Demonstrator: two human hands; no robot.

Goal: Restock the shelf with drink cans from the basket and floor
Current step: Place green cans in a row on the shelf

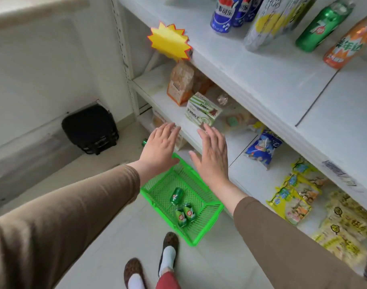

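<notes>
A green plastic basket (209, 207) stands on the floor by the shelving, with three green cans lying in it: one (177, 196) nearer the middle and a pair (185, 213) side by side. Another green can (144, 142) lies on the floor beyond, mostly hidden by my left hand. My left hand (160, 148) and my right hand (212, 156) hover above the basket, both with fingers straight and holding nothing. On the upper shelf (261, 80) stand blue cans (222, 14), a green can (322, 28), an orange can (351, 42) and a pale yellow one (268, 21).
Lower shelves hold bread bags (180, 82), a green-striped box (203, 109), a blue snack bag (261, 147) and yellow packets (299, 195). A yellow starburst sign (170, 40) sticks out from the shelf edge. A black bag (90, 128) leans on the wall. My feet (170, 253) are beside the basket.
</notes>
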